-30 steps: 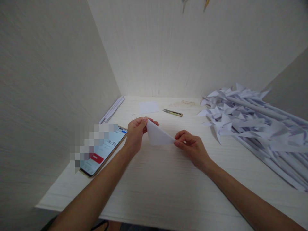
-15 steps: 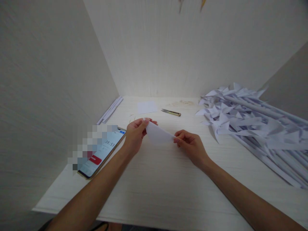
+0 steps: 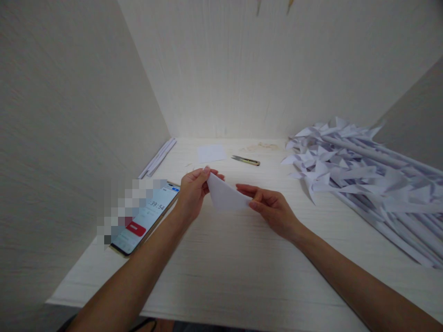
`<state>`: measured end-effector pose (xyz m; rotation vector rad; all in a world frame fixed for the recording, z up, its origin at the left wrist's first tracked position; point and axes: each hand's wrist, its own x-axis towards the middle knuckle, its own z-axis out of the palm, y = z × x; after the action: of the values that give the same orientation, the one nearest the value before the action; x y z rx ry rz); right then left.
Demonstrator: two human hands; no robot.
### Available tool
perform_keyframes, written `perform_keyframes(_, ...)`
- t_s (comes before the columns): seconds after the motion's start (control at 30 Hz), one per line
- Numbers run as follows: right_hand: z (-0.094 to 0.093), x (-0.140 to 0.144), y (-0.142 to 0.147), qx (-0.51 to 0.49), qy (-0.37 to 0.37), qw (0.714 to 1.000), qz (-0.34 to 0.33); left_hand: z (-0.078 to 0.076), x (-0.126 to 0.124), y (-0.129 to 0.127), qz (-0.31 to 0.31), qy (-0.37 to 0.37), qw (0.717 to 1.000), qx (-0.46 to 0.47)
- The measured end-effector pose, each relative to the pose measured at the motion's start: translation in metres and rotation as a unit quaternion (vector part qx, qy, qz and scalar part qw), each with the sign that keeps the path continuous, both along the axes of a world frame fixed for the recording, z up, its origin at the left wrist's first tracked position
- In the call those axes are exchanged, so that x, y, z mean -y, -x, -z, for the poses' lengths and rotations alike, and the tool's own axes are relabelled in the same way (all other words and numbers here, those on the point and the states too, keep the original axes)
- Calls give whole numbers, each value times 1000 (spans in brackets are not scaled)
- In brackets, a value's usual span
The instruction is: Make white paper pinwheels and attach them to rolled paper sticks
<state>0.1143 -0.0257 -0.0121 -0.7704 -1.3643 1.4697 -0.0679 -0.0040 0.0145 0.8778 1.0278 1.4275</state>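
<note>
A white paper folded into a triangle (image 3: 224, 197) is held just above the pale wooden desk (image 3: 242, 272). My left hand (image 3: 194, 190) pinches its upper left corner between thumb and fingers. My right hand (image 3: 272, 208) grips its right corner, with the index finger stretched out along the paper's upper edge. The paper's lower edge is close to the desk surface.
A phone (image 3: 147, 217) showing a timer lies at the left. Small snips (image 3: 246, 160) and a white paper square (image 3: 211, 153) lie at the back. Rolled paper sticks (image 3: 158, 157) rest along the left wall. A big heap of paper pinwheels on sticks (image 3: 363, 180) fills the right side.
The paper has gone from curved to a flat triangle. My right index finger has stretched out along its top edge. The phone timer has counted up.
</note>
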Motion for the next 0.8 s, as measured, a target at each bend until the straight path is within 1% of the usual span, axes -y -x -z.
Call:
perform_keyframes(0.1,-2,3,2,-32,24,998,-47,4,0,-3,-16,22,1000,-4)
perform_keyframes(0.2,-4,4,1,-39,38,996,-77,5,0,-7,-22,54,998,-3)
perform_keyframes(0.33,-7,7,0,-49,39,993,-104,1,4,-12,-4,98,995,26)
perform_keyframes(0.4,-10,7,0,-61,44,992,-102,-3,5,-14,6,126,991,54)
perform_keyframes(0.53,-12,6,0,-78,79,992,-56,-9,6,-16,20,197,970,143)
perform_keyframes(0.6,-11,3,1,-81,101,991,-22,-9,4,-16,21,204,964,170)
perform_keyframes(0.63,-11,1,1,-85,111,990,0,-7,4,-16,18,192,967,168)
perform_keyframes(0.7,-8,-3,0,-105,129,984,58,-4,4,-14,12,138,981,135)
perform_keyframes(0.8,-4,-9,-3,-144,133,967,160,1,6,-12,20,58,997,37)
